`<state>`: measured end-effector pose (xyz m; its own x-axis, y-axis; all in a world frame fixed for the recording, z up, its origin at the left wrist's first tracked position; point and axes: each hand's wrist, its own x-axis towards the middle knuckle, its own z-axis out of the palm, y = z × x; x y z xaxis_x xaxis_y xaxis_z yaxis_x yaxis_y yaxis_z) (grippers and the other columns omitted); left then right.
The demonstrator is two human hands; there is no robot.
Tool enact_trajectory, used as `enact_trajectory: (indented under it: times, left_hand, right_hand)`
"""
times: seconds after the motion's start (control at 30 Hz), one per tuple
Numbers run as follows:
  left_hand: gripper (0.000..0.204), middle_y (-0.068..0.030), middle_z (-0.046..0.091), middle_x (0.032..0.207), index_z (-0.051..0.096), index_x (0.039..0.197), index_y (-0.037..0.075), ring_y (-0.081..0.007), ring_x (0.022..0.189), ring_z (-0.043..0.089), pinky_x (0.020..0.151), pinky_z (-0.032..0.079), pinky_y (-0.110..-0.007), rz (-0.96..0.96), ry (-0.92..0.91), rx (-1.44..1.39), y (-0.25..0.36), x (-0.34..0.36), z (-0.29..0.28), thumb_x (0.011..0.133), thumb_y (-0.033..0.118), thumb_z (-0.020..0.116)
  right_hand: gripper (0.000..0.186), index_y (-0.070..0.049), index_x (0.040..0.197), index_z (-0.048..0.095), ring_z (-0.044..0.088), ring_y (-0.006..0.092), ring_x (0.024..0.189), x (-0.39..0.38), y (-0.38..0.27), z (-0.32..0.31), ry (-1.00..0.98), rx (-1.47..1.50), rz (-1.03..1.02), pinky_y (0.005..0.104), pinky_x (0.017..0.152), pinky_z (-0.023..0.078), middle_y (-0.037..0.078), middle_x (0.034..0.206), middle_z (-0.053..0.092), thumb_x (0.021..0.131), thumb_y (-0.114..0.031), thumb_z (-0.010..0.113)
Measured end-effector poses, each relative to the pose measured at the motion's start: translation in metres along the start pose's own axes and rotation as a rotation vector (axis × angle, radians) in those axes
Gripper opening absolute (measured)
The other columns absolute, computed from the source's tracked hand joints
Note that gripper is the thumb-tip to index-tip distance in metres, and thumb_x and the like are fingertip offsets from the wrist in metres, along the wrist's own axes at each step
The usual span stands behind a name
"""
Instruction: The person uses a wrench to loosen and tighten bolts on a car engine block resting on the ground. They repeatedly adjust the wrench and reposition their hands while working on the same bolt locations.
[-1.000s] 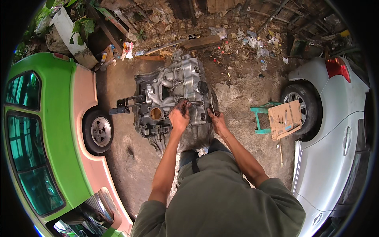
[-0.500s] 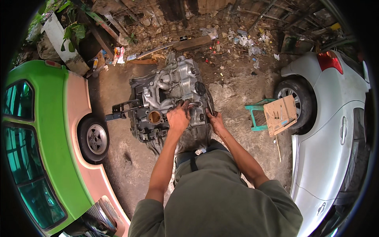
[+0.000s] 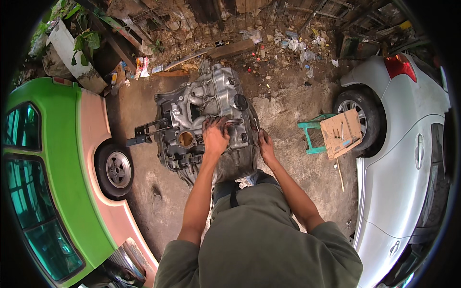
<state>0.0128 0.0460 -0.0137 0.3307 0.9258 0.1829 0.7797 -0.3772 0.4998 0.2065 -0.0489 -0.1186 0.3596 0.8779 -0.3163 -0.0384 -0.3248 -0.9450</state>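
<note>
A grimy aluminium engine [image 3: 216, 91] stands in front of me, with a round opening on its lower left and a black cap on its right. My left hand [image 3: 214, 134] lies on the top just right of that opening, fingers bent but apart, touching the pipes. At the engine's right edge my right hand [image 3: 266, 148] is closed on a slim metal tool [image 3: 258, 128], held roughly upright. A black metal bracket [image 3: 144, 133] sticks out from the engine's left side.
A green and pink vehicle [image 3: 86, 144] stands at left, a silver car [image 3: 389, 182] at right. Beside the car, cardboard with small tools [image 3: 342, 132] rests on a green stool [image 3: 309, 144]. Planks [image 3: 235, 50], litter [image 3: 297, 44] and debris lie along the back.
My left hand's fingers have spread and reach farther over the engine top. My right hand has moved slightly outward along the right edge. The view has drifted a little.
</note>
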Motion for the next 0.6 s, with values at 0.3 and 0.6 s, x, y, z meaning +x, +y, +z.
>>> enact_trajectory:
  times: [0.3, 0.6]
  left_hand:
    - [0.018, -0.0193, 0.068, 0.095, 0.068, 0.099, 0.007, -0.0421, 0.092, 0.061, 0.087, 0.046, -0.048, -0.033, 0.067, -0.106, 0.007, 0.001, -0.005, 0.083, 0.006, 0.060]
    - [0.016, -0.0191, 0.069, 0.097, 0.068, 0.098, 0.008, -0.0440, 0.092, 0.061, 0.088, 0.047, -0.049, -0.062, 0.038, -0.105, 0.011, 0.001, -0.009, 0.084, 0.009, 0.060]
  right_hand:
    - [0.036, -0.002, 0.102, 0.056, 0.049, 0.0172, 0.088, -0.041, 0.002, -0.014, -0.186, 0.016, -0.108, 0.0304, 0.084, 0.040, 0.006, 0.089, 0.053, 0.105, -0.037, 0.050]
    - [0.033, -0.001, 0.098, 0.055, 0.048, 0.0177, 0.083, -0.044, -0.004, -0.004, -0.172, 0.017, -0.159, 0.0313, 0.079, 0.041, 0.008, 0.084, 0.052, 0.104, -0.033, 0.053]
